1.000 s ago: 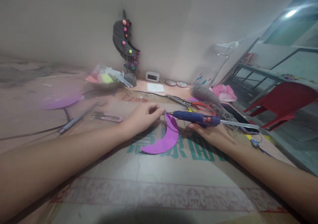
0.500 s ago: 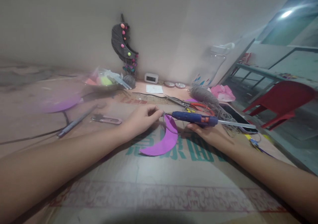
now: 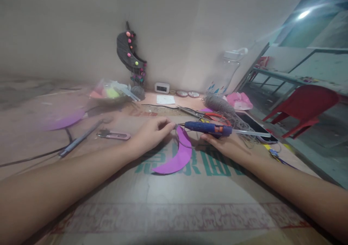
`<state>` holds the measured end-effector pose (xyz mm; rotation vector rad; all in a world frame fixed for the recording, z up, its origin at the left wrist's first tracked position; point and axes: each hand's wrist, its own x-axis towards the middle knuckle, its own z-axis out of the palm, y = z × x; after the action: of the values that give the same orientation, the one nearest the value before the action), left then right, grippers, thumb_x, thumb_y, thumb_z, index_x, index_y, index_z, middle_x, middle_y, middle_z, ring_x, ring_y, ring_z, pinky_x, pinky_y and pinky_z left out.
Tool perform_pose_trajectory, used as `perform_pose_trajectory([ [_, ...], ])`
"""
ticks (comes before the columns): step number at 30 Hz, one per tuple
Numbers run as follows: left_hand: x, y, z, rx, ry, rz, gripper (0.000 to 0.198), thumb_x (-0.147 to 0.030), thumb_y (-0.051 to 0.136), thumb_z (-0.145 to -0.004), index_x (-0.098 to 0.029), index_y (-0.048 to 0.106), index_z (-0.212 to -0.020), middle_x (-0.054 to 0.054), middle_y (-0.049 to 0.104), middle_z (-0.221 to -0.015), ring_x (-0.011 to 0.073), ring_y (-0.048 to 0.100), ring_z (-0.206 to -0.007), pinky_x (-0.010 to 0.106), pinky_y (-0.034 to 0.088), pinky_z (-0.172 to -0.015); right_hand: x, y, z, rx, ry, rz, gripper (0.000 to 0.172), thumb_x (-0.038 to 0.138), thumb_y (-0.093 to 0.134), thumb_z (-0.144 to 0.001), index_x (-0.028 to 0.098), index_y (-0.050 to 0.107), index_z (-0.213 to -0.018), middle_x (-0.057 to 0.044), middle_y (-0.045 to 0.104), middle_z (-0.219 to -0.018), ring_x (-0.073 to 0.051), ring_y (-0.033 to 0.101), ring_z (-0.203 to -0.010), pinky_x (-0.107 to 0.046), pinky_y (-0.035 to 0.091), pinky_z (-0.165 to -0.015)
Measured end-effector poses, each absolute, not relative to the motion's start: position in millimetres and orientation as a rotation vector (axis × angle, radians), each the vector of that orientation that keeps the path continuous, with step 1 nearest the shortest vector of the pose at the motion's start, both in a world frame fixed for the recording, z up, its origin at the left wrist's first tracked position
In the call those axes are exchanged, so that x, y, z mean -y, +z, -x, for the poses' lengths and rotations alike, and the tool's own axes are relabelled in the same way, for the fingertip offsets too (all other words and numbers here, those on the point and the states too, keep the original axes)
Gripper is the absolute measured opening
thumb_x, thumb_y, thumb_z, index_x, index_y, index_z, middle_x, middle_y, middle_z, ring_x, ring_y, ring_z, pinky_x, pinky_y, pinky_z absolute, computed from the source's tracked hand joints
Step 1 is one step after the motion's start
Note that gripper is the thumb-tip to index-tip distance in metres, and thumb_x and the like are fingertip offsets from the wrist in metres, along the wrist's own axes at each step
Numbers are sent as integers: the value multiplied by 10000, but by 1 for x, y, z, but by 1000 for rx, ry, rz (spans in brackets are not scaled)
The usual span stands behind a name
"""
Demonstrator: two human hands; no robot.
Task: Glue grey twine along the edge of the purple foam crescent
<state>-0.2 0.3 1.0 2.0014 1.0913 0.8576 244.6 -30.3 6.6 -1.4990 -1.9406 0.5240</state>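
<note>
My left hand [image 3: 159, 131] pinches the upper tip of a purple crescent cutout [image 3: 181, 158], thumb and fingers closed on it. Grey yarn [image 3: 183, 143] loops across the crescent near that tip. A blue hot glue gun [image 3: 206, 128] lies in my right hand [image 3: 220, 141], its fingers wrapped behind the body. The gun's nozzle points left and meets the crescent's tip beside my left thumb; whether it touches cannot be made out. A clear glue stick [image 3: 252, 133] sticks out of the gun's back end.
Scissors [image 3: 187, 111] and orange-handled pliers [image 3: 219, 117] lie behind the gun, beside a grey yarn skein [image 3: 219, 103] and a phone [image 3: 255, 127]. On the left are a box cutter [image 3: 114, 135], a pen [image 3: 80, 139] and a bowl [image 3: 106, 98]. A decorated grey crescent [image 3: 125, 49] hangs at the wall.
The view has shifted slightly, so everything sits a little further left. Both hands keep their grip, and the glue gun's nozzle stays at the crescent's tip.
</note>
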Motion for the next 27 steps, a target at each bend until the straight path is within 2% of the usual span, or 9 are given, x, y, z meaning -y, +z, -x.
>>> perform_pose_trajectory([
  [2,-1,-1,1,-1092,872,-1985,348,-433,437,-896,-159,542,-707,-19,548,-605,104,470,-543,213,334,-507,31,9,-246,1946,515,1469,310,483,602,-776,228,659,-942,-67,721,-912,-281,667,-869,-390,549,-766],
  [4,-3,-4,1,-1092,887,-1960,359,-449,437,-896,-161,535,-706,-25,542,-594,97,457,-522,210,324,-495,32,10,-247,1965,473,1458,276,480,568,-795,221,654,-835,-67,713,-850,-264,664,-820,-373,538,-754],
  [8,-7,-9,2,-1097,892,-1901,369,-474,440,-890,-165,519,-703,-31,527,-575,92,440,-487,211,311,-467,31,13,-252,1986,416,1448,337,491,513,-834,209,630,-690,-50,676,-745,-214,636,-733,-342,506,-751],
  [13,-6,-8,1,-1109,855,-1851,340,-466,461,-878,-169,540,-733,-38,506,-559,92,423,-472,209,297,-442,29,21,-252,1842,540,1346,378,501,447,-890,203,669,-819,-48,686,-865,-175,613,-735,-302,488,-717],
  [18,-4,-5,-1,-1076,862,-1849,323,-444,470,-874,-163,573,-753,-26,546,-610,101,466,-526,210,334,-485,14,49,-238,1804,452,1375,325,480,542,-834,189,685,-854,-61,699,-841,-205,635,-795,-310,491,-735],
  [22,-4,-5,0,-1065,875,-1872,325,-440,468,-877,-163,565,-737,-24,550,-617,102,462,-533,213,337,-500,-31,68,-220,1825,275,1493,358,463,653,-749,148,700,-912,-75,713,-852,-226,635,-808,-313,481,-738],
  [27,-5,-8,0,-1073,869,-1882,334,-451,459,-880,-167,557,-735,-20,552,-619,113,480,-555,219,345,-516,-114,54,-201,1973,355,1545,326,388,574,-831,133,694,-994,-62,711,-908,-169,614,-788,-261,462,-737],
])
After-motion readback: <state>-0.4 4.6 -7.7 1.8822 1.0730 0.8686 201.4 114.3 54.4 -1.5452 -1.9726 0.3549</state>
